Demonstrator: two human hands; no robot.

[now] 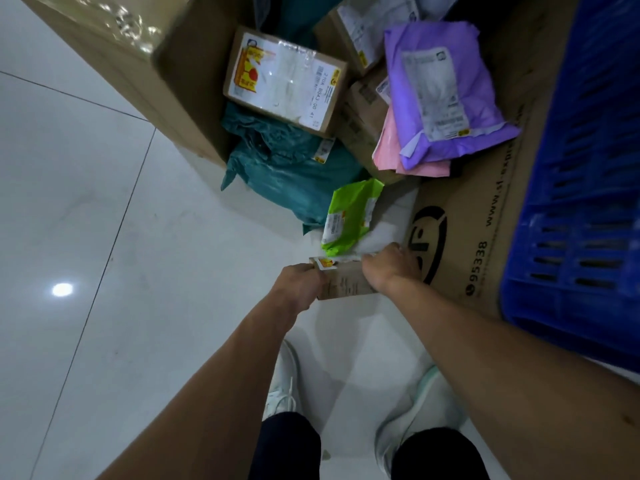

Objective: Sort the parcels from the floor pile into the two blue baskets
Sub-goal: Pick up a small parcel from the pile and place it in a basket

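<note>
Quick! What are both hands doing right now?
Left hand: holds the small brown box by its left end.
Right hand: holds the same box by its right end.

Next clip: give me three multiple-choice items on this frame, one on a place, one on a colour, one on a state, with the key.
1. The purple mailer lies:
A) on bare floor
B) on the pink mailer
C) under the person's shoe

2. The mailer just beyond the small box is:
A) red
B) black
C) lime green

3. The small box is:
A) gripped by both hands
B) untouched
C) gripped by one hand only

Key:
1 B: pink edges show under the purple mailer.
2 C: the green mailer lies right past the box.
3 A: the left hand and the right hand each have a grip on one end of it.
</note>
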